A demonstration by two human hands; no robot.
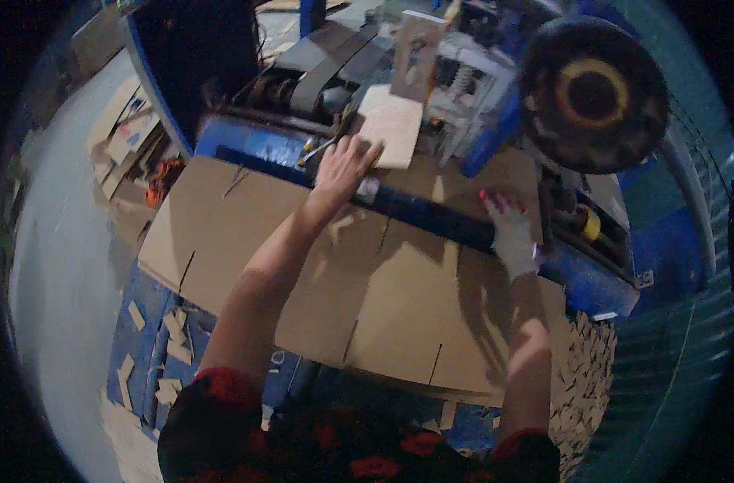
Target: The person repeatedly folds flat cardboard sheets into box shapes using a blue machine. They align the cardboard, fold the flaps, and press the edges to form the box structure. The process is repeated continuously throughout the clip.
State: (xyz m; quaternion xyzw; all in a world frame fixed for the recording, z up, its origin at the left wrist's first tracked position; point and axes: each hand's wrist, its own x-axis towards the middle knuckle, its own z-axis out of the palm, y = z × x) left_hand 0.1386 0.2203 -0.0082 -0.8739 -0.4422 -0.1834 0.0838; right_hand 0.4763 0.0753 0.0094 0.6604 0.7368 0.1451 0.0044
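Red-and-black clothing [327, 439] fills the near edge, and the wearer's two forearms reach away across a broad brown cardboard sheet [411, 310]. The sheet lies flat at the centre, its near edge over a blue surface [148, 320], its far side at a blue machine [584, 278]. Short dark slots cut into its edges.

The left hand [343, 167] is at the far side, fingers loosely bent, beside a cream panel [395, 121] standing on the machine; whether it grips anything cannot be told. The right hand [512, 233], in a pale glove, has its fingers spread, palm down over the cardboard near the right end of a dark blue bar [431, 221], and grasps nothing visible.

The step in hand looks like steadying or lining up the sheet along the bar. Any further shift would call for even pressure from both sides, with fingertips well away from the machinery.

Farther out, a large black wheel [592, 90] stands at the far right. Small cardboard offcuts [174, 334] lie near left, a dense heap of scraps [583, 386] near right, and stacked cardboard pieces [129, 141] far left.
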